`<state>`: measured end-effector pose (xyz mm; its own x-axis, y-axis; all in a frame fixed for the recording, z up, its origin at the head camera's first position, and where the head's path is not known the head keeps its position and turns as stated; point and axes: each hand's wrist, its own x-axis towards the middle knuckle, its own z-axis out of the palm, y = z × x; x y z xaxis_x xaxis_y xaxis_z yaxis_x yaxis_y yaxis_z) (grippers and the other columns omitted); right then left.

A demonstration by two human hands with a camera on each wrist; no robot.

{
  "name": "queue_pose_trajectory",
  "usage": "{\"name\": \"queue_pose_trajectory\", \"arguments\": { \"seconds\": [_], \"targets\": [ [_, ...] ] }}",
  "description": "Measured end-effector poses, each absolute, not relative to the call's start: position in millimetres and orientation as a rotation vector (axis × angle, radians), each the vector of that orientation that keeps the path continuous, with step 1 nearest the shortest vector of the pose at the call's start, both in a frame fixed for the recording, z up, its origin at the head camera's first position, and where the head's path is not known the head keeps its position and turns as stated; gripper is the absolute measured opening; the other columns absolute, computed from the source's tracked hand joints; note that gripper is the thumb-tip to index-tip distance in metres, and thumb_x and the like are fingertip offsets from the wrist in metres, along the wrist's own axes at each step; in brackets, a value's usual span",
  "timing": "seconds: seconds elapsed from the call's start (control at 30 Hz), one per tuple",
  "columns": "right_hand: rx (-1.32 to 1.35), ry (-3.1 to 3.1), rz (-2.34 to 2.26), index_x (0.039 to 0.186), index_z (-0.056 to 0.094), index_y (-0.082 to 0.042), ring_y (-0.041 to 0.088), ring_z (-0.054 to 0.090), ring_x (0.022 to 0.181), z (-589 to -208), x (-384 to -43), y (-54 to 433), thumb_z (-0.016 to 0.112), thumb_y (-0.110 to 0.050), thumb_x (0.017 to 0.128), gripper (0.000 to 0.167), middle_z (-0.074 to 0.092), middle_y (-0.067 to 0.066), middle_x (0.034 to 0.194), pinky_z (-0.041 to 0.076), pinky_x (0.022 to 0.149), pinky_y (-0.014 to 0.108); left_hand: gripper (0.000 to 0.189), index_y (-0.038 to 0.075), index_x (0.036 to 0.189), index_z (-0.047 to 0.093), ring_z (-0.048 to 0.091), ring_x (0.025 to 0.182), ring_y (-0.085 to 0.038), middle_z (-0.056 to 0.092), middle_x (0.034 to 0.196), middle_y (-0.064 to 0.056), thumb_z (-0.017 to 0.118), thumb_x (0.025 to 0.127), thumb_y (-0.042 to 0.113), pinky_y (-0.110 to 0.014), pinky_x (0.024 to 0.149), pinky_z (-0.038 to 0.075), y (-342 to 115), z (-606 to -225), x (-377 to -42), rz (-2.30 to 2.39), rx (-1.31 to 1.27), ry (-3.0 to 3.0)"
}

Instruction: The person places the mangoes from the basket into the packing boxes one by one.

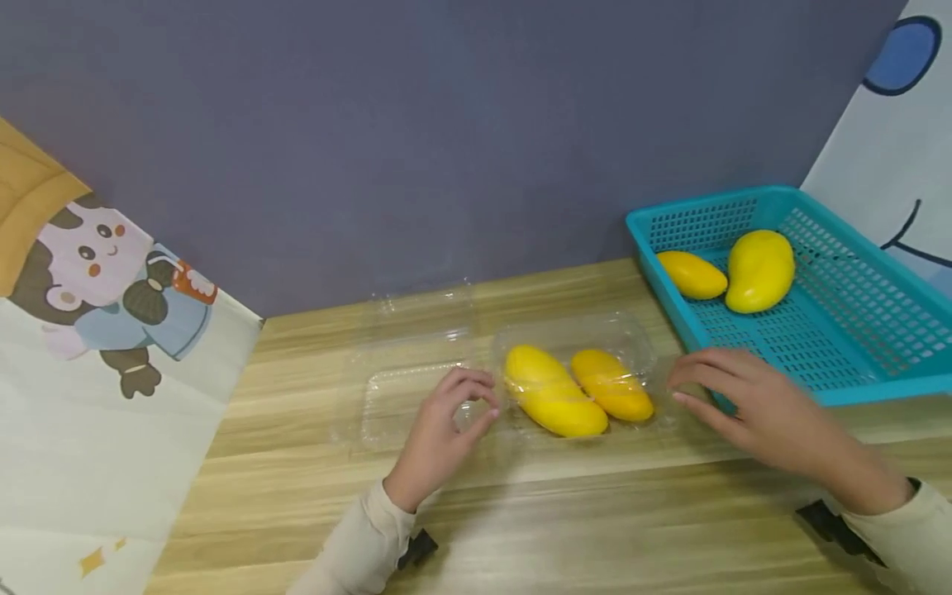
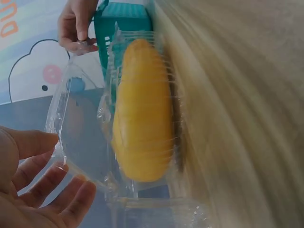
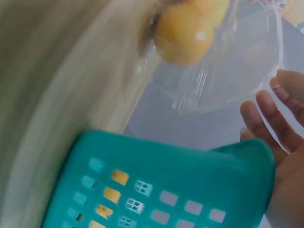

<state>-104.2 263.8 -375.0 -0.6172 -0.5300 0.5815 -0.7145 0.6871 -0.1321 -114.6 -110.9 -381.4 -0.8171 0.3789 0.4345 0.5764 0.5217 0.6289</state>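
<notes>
1. Mangoes [image 1: 552, 398]: two are seated side by side in clear box [image 2: 103, 111] on tabletop [image 1: 595, 512].
2. Left grip [image 1: 448, 423]: narrow; lid [image 2: 78, 118] edge is pinched.
3. Right grip [image 1: 759, 413]: narrow; lid is pinched near the opposite end.
4. Two more mangoes [image 1: 760, 268] are held in blue basket [image 1: 788, 339], right side.
5. Second clear box [image 1: 416, 354] is placed left of the first.

Your left sleeve [image 1: 357, 541] is pale cream, creased towards its end; your right sleeve [image 1: 907, 533] matches. A small black fitting [image 1: 419, 548] shows beside the left, a longer black piece [image 1: 840, 531] beside the right.
</notes>
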Motion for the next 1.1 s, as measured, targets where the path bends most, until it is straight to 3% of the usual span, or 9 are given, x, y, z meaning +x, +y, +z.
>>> {"name": "queue_pose_trajectory", "arguments": {
  "seconds": [0.17, 0.4, 0.57, 0.8, 0.87, 1.0, 1.03, 1.1],
  "targets": [
    [0.991, -2.311, 0.372, 0.099, 0.073, -0.016, 0.016, 0.06, 0.094, -385, -95, 257, 0.034, -0.045, 0.107, 0.05, 0.068, -0.003, 0.102, 0.039, 0.087, 0.033, 0.019, 0.014, 0.089, 0.065, 0.062, 0.116, -0.019, 0.066, 0.117, -0.002, 0.078, 0.082, 0.003, -0.037, 0.105, 0.05, -107, -391, -107, -1.142, -0.769, -2.476],
    [0.992, -2.299, 0.356, 0.097, 0.074, -0.014, 0.017, 0.061, 0.091, -393, -88, 254, 0.031, -0.045, 0.108, 0.054, 0.069, -0.002, 0.1, 0.04, 0.087, 0.032, 0.019, 0.016, 0.089, 0.066, 0.06, 0.119, -0.022, 0.064, 0.121, -0.005, 0.079, 0.08, 0.005, -0.043, 0.104, 0.05, -105, -401, -95, -1.087, -0.646, -2.509],
    [1.006, -2.293, 0.299, 0.096, 0.075, -0.014, 0.015, 0.064, 0.089, -398, -86, 254, 0.029, -0.044, 0.108, 0.055, 0.07, -0.003, 0.099, 0.045, 0.084, 0.031, 0.018, 0.016, 0.091, 0.068, 0.057, 0.116, -0.021, 0.064, 0.115, -0.006, 0.08, 0.08, 0.009, -0.043, 0.103, 0.048, -104, -403, -91, -1.082, -0.601, -2.535],
    [0.951, -2.302, 0.268, 0.097, 0.074, -0.015, 0.015, 0.063, 0.087, -400, -80, 247, 0.025, -0.043, 0.109, 0.058, 0.068, -0.003, 0.099, 0.051, 0.075, 0.035, 0.014, 0.018, 0.097, 0.07, 0.058, 0.089, -0.013, 0.069, 0.096, 0.006, 0.077, 0.085, 0.018, -0.03, 0.082, 0.046, -105, -396, -82, -0.855, -0.584, -2.697],
    [0.895, -2.355, 0.324, 0.096, 0.073, -0.017, 0.013, 0.063, 0.084, -401, -77, 243, 0.032, -0.044, 0.108, 0.051, 0.066, -0.004, 0.098, 0.053, 0.071, 0.034, 0.015, 0.018, 0.101, 0.07, 0.059, 0.082, -0.01, 0.07, 0.092, 0.007, 0.075, 0.086, 0.02, -0.025, 0.075, 0.045, -105, -392, -79, -0.814, -0.58, -2.759],
    [0.711, -2.49, 0.498, 0.097, 0.071, -0.02, 0.004, 0.059, 0.08, -402, -70, 236, 0.065, -0.025, 0.097, 0.008, 0.062, -0.009, 0.099, 0.053, 0.064, 0.021, 0.019, 0.016, 0.11, 0.069, 0.062, 0.078, -0.007, 0.071, 0.094, 0.005, 0.068, 0.091, 0.017, -0.019, 0.067, 0.048, -106, -387, -75, -0.937, -0.546, -2.849],
    [0.663, -2.514, 0.553, 0.097, 0.07, -0.021, 0.002, 0.058, 0.078, -402, -69, 235, 0.07, -0.018, 0.092, 0.005, 0.061, -0.01, 0.098, 0.052, 0.063, 0.019, 0.02, 0.014, 0.112, 0.069, 0.064, 0.079, -0.007, 0.072, 0.096, 0.003, 0.065, 0.093, 0.016, -0.018, 0.066, 0.049, -106, -388, -74, -1.027, -0.53, -2.862],
    [0.578, -2.542, 0.625, 0.098, 0.07, -0.02, -0.002, 0.055, 0.077, -403, -67, 234, 0.076, -0.009, 0.085, 0.019, 0.061, -0.011, 0.096, 0.051, 0.061, 0.018, 0.021, 0.011, 0.116, 0.067, 0.065, 0.084, -0.01, 0.072, 0.102, -0.002, 0.062, 0.096, 0.013, -0.018, 0.068, 0.051, -107, -389, -74, -1.227, -0.494, -2.864]
  ]
}}
